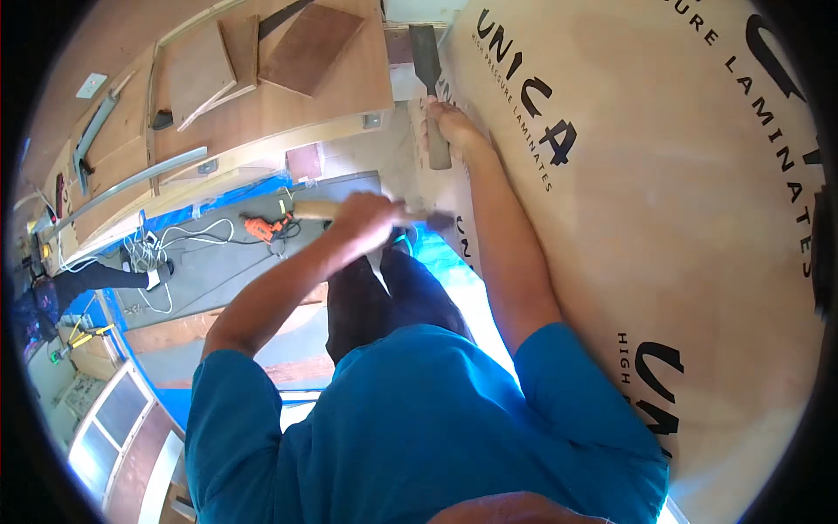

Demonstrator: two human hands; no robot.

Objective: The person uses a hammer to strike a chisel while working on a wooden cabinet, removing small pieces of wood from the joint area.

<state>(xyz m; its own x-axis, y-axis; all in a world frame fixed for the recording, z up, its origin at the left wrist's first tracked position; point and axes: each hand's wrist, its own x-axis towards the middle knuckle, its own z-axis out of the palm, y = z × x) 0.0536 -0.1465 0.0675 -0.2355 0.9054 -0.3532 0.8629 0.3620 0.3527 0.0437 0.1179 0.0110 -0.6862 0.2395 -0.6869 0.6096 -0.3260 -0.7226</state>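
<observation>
My left hand (365,223) is closed in a fist around a hammer (314,210). Its pale wooden handle sticks out to the left, and a dark, blurred head shows on the right, close to the panel's side. Farther out, my right hand (452,125) grips a long, flat, greyish paddle-shaped tool (426,54) by its narrow middle. That tool lies along the near-side edge of a large tan laminate-faced panel (663,210) with black print. My right forearm runs along the panel's edge.
Several loose brown boards (312,48) lie on a wooden bench (349,105) at the far left, beside a caulking gun (96,131). An orange power tool (266,229) and tangled white cables (148,249) rest on the floor covering. Another person's leg (105,281) shows at left.
</observation>
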